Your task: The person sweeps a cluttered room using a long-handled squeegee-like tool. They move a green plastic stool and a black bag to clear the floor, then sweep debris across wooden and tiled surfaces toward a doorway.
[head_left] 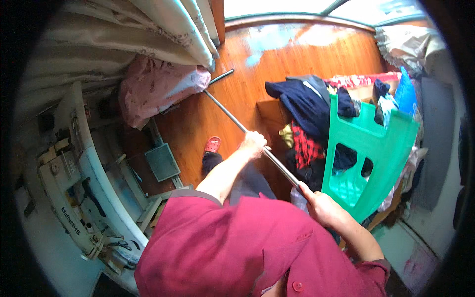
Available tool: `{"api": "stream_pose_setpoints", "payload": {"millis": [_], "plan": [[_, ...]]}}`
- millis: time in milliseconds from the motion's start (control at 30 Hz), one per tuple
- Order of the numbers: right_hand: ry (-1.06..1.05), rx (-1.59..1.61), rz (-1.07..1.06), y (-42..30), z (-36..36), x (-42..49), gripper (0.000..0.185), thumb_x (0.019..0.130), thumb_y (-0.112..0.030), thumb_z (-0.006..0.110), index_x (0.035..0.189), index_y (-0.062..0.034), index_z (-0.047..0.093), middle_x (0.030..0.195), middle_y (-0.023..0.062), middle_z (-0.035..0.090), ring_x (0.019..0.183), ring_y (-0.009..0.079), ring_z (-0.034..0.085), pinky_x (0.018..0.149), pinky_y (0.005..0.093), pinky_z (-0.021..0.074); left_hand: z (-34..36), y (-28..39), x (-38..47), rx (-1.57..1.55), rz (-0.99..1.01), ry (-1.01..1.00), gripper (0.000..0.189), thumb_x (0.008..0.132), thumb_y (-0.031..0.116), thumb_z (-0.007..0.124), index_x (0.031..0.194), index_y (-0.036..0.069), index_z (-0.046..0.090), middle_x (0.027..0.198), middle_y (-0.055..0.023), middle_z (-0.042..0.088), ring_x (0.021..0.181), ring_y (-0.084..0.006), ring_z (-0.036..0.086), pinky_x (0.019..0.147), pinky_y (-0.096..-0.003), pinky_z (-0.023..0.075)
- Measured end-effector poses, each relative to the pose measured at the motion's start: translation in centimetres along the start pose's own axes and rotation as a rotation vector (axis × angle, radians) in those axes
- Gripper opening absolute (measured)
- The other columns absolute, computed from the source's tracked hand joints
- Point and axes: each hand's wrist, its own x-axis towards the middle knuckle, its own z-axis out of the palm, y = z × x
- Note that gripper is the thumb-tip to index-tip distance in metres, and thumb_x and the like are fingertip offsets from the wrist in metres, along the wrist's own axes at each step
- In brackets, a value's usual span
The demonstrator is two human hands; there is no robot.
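Observation:
A long metal pole [226,110] runs slantwise across the view in front of me. My left hand [253,144] grips its middle, and my right hand [319,204] holds it near its lower right end. At the far end, a dark crosspiece [221,76] lies close to the wooden floor. Beside that end is a pink cloth cover [159,91], which partly hides the joint; whether the pole touches it I cannot tell.
A white sewing machine [63,208] with scissors stands on a table at left, a foot pedal [162,162] below. At right, a green plastic stool [378,144] lies tipped on piled clothes [304,104] and boxes. A curtain [122,33] hangs upper left. A red clog [212,144] is on my foot.

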Motion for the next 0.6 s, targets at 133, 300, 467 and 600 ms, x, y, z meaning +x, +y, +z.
{"api": "stream_pose_setpoints", "payload": {"millis": [133, 300, 467, 600], "plan": [[-0.086, 0.031, 0.133, -0.8, 2.8, -7.4, 0.068, 0.08, -0.009, 0.054, 0.143, -0.012, 0.03, 0.083, 0.0249, 0.06, 0.075, 0.0413, 0.062, 0.065, 0.0478, 0.049, 0.3, 7.9, -4.1, -0.07, 0.01, -0.381, 0.03, 0.078, 0.041, 0.059, 0.065, 0.016, 0.069, 0.067, -0.0086, 0.065, 0.07, -0.0271, 0.064, 0.062, -0.0426, 0.0486], [0.151, -0.05, 0.126, -4.4, 3.1, -13.7, 0.062, 0.076, -0.004, 0.058, 0.135, -0.0155, 0.046, 0.081, 0.0193, 0.06, 0.074, 0.0375, 0.061, 0.067, 0.0446, 0.0492, -2.1, 12.7, -7.5, -0.205, 0.066, -0.315, 0.026, 0.075, 0.034, 0.064, 0.064, 0.011, 0.066, 0.068, -0.0127, 0.065, 0.069, -0.0316, 0.065, 0.063, -0.0439, 0.051], [0.192, -0.027, -0.008, -8.1, 3.6, -8.8, 0.065, 0.075, -0.001, 0.058, 0.137, -0.0163, 0.044, 0.079, 0.019, 0.059, 0.073, 0.0366, 0.061, 0.065, 0.0443, 0.0484, -4.2, 6.0, -11.2, -0.113, -0.035, -0.007, 0.033, 0.078, 0.038, 0.062, 0.056, 0.013, 0.057, 0.059, -0.0083, 0.057, 0.06, -0.0285, 0.059, 0.058, -0.0421, 0.0467], [0.028, -0.033, -0.115, -10.3, 8.7, 0.8, 0.066, 0.082, -0.008, 0.051, 0.144, -0.0134, 0.028, 0.078, 0.0249, 0.058, 0.07, 0.0395, 0.061, 0.062, 0.0487, 0.0475, -4.3, -5.0, -15.6, -0.04, -0.068, -0.011, 0.037, 0.08, 0.041, 0.06, 0.057, 0.013, 0.057, 0.06, -0.0081, 0.058, 0.062, -0.0282, 0.059, 0.06, -0.0429, 0.0478]]}}
